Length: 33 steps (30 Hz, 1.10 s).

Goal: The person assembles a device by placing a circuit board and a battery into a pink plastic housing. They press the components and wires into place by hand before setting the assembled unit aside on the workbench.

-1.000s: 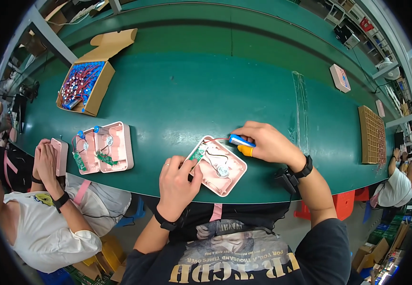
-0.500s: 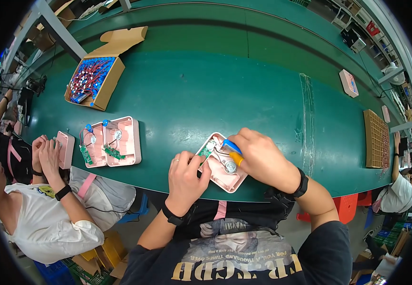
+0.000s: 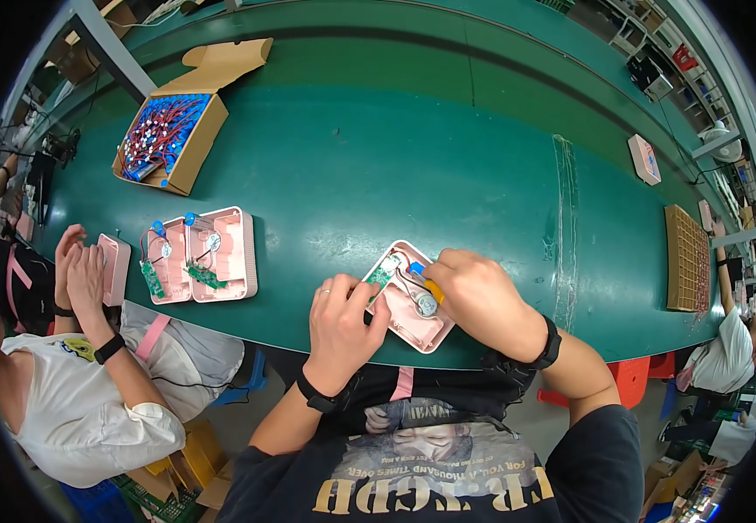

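Pink shell (image 3: 413, 305): at the bench's (image 3: 447, 148) near edge, open face up (green board and wires inside). Left hand (image 3: 343, 327): fingers curled, pinning its left end. Right hand (image 3: 478, 296): closed around a yellow-handled tool (image 3: 430, 288) over it. Box of blue parts (image 3: 164, 139): far-left corner.

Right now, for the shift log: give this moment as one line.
left hand: steadies pink casing | right hand: holds yellow-handled tool over it | green table

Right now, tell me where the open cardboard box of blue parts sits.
In the head view, the cardboard box sits at the upper left of the green table, beyond the two open pink housings, far from both hands.
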Each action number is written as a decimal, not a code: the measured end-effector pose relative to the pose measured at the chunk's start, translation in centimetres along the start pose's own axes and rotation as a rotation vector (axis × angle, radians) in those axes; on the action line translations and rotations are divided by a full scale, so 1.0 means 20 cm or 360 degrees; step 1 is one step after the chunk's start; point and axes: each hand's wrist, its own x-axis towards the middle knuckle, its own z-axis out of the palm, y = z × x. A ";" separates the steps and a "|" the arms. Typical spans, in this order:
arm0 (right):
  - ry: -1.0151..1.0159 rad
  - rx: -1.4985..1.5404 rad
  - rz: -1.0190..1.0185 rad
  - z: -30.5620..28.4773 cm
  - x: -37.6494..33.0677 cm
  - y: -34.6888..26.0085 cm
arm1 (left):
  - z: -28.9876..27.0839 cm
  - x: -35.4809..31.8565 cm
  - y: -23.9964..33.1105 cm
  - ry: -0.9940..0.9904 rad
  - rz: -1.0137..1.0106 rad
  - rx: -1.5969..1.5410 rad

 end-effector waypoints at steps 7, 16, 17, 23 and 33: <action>0.0155 0.0058 -0.0203 -0.04 -0.07 0.04 | 0.00 -0.01 -0.01 0.0028 -0.0007 0.0010; 0.0180 0.0234 0.0008 0.08 -0.20 -0.09 | 0.00 0.00 0.01 -0.0004 -0.0023 0.0022; 0.0192 0.0215 0.0082 0.10 -0.21 -0.12 | 0.01 -0.01 0.01 -0.0008 -0.0019 0.0032; 0.0305 0.0081 0.0188 0.17 -0.17 -0.09 | -0.10 -0.01 0.02 -0.0032 0.0022 0.0012; 0.0730 -0.0018 0.0549 -0.15 0.43 0.80 | -0.47 -0.05 -0.31 0.0365 -0.0648 0.0870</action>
